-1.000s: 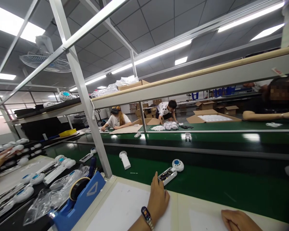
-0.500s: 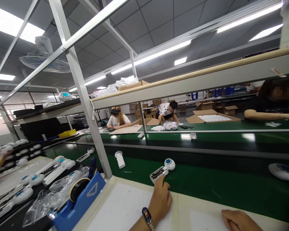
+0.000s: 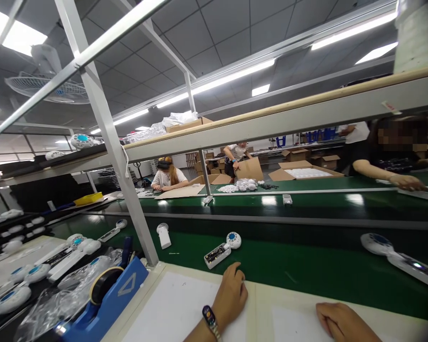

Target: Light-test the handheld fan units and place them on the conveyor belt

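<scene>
My left hand, with a watch band on the wrist, rests at the bench's far edge. Its fingers are loosely bent, apart from each other, and hold nothing. Just beyond the fingertips, on the green belt, lies a white handheld device with its circuit board exposed and a round head with a blue centre. My right hand lies on the bench at lower right, fingers curled together, with nothing visible in them. Another white device, with a small light lit on its handle, lies on the belt at the right.
A blue tape dispenser and crumpled clear plastic are at the left, near more devices. A metal post stands in front of me. Across the belt, co-workers sit or stand near an open carton.
My left hand has drawn back from the device on the belt, its fingertips now off it. The devices on the belt have shifted left in view. At right, a co-worker's arm reaches out.
</scene>
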`<move>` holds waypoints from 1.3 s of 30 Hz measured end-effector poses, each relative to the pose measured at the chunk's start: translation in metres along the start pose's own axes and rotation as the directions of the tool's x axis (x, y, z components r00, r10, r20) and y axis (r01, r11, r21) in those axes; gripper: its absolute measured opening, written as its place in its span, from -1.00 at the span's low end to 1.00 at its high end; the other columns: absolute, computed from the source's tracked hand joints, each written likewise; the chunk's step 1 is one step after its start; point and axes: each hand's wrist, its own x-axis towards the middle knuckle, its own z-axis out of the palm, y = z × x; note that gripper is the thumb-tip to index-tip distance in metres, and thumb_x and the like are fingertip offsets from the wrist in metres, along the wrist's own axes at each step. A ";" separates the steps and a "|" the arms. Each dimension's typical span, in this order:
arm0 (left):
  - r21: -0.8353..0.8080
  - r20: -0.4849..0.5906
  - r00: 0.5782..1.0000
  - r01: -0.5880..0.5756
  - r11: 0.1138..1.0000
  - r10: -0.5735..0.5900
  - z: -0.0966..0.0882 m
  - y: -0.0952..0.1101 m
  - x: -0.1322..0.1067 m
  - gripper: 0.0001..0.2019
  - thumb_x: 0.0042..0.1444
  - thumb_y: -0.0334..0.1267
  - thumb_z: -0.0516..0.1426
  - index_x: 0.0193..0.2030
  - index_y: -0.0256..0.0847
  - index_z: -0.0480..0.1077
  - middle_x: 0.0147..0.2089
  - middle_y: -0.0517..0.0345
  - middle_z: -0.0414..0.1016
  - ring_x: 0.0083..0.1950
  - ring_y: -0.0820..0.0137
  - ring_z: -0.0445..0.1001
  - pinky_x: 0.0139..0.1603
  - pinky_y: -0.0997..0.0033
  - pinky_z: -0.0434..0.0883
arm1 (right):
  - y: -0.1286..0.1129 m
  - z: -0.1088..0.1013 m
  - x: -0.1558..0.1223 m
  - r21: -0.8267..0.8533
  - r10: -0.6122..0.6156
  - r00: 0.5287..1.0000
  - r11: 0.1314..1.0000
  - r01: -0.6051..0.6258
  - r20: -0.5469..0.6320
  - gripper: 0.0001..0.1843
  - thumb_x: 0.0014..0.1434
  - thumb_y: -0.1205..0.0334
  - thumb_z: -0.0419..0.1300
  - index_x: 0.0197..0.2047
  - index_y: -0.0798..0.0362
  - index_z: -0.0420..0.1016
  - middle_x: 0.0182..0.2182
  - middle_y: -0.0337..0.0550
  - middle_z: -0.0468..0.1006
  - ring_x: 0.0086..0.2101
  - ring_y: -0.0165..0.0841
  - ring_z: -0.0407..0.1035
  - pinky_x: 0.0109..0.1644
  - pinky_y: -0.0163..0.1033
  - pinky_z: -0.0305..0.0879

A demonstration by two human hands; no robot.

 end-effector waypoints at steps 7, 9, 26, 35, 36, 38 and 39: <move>-0.021 0.019 1.000 0.009 1.000 -0.008 0.002 -0.001 -0.002 -0.83 0.05 -0.45 -0.09 -0.24 -0.24 0.24 0.14 -0.13 0.17 0.20 0.24 0.15 0.15 0.13 0.24 | -0.002 -0.002 0.000 0.020 -0.006 1.000 1.000 0.006 0.013 -0.74 0.00 0.48 -0.19 -0.63 0.04 0.09 -0.60 -0.19 0.35 -0.51 -0.33 0.29 -0.42 -0.29 0.04; -0.021 0.023 1.000 0.016 1.000 -0.015 0.001 -0.001 -0.001 -0.83 0.04 -0.45 -0.09 -0.25 -0.24 0.24 0.13 -0.13 0.17 0.19 0.24 0.17 0.14 0.13 0.25 | -0.002 -0.003 0.000 0.017 -0.013 1.000 1.000 0.013 0.014 -0.74 -0.01 0.49 -0.19 -0.63 0.04 0.08 -0.60 -0.19 0.35 -0.51 -0.33 0.28 -0.42 -0.29 0.04; -0.078 0.046 0.999 0.025 0.997 -0.021 -0.004 0.004 0.000 -0.83 0.05 -0.45 -0.11 -0.26 -0.23 0.24 0.08 -0.11 0.21 0.16 0.26 0.21 0.12 0.16 0.26 | -0.006 -0.005 0.000 0.004 0.034 0.999 0.999 -0.034 0.020 -0.72 0.02 0.49 -0.18 -0.63 0.04 0.12 -0.60 -0.18 0.38 -0.50 -0.33 0.31 -0.43 -0.30 0.04; -0.083 0.037 0.999 0.020 0.996 -0.017 -0.002 0.002 0.000 -0.83 0.05 -0.45 -0.11 -0.26 -0.23 0.24 0.07 -0.12 0.22 0.14 0.24 0.22 0.09 0.14 0.28 | -0.006 -0.003 0.000 0.008 0.024 0.999 1.000 -0.025 0.037 -0.73 0.01 0.47 -0.16 -0.63 0.04 0.12 -0.59 -0.18 0.39 -0.49 -0.33 0.31 -0.41 -0.29 0.08; -0.085 0.036 0.999 0.020 0.996 -0.017 -0.002 0.002 0.000 -0.83 0.05 -0.45 -0.11 -0.26 -0.23 0.24 0.07 -0.11 0.22 0.14 0.24 0.23 0.09 0.14 0.29 | -0.005 -0.002 0.000 0.018 0.022 0.999 1.000 -0.023 0.033 -0.73 0.02 0.45 -0.16 -0.63 0.04 0.13 -0.58 -0.18 0.40 -0.49 -0.33 0.31 -0.41 -0.29 0.08; -0.093 0.031 0.999 0.019 0.995 -0.016 -0.002 0.002 0.000 -0.82 0.05 -0.45 -0.11 -0.26 -0.23 0.25 0.07 -0.11 0.22 0.13 0.24 0.23 0.08 0.14 0.30 | 0.000 -0.003 0.001 0.053 0.018 0.999 0.998 -0.016 -0.027 -0.74 0.06 0.39 -0.17 -0.60 0.03 0.17 -0.56 -0.17 0.40 -0.48 -0.31 0.31 -0.40 -0.27 0.11; -0.095 0.029 0.999 0.018 0.995 -0.016 -0.002 0.002 0.000 -0.82 0.06 -0.45 -0.11 -0.26 -0.22 0.25 0.07 -0.10 0.22 0.13 0.25 0.23 0.08 0.15 0.30 | 0.004 -0.006 0.002 0.077 0.028 0.995 0.997 -0.021 -0.096 -0.75 0.07 0.34 -0.17 -0.56 0.02 0.20 -0.54 -0.17 0.41 -0.48 -0.30 0.32 -0.40 -0.26 0.12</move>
